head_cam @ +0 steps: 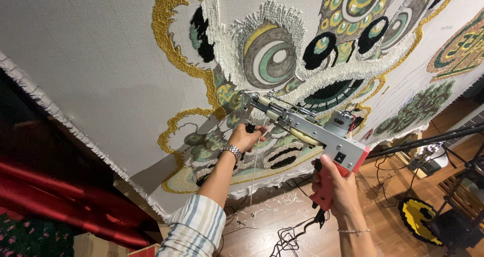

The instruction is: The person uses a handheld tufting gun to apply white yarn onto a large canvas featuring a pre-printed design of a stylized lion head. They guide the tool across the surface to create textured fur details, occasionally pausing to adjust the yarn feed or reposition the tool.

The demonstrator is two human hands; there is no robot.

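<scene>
Around red pistol handle (325, 189), my right hand (339, 189) closed tight, carrying weight of tufting gun (307, 131). Up front, my left hand (247, 136) wrapped on black front grip, steadying nose. Gun spans both hands, needle end (248, 100) pressed to stretched backing cloth (101, 60), beside gold yarn outline (194, 115). Yarn strand (253, 166) hangs slack below. Wristwatch (231, 150) on left wrist.

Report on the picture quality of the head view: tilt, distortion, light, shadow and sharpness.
Head view: strongly tilted, wide-angle stretch at the edges; the tufting cloth is evenly lit, the tufting gun and both hands, left hand and right hand, are sharp; the lower left corner lies in deep shadow.
</scene>
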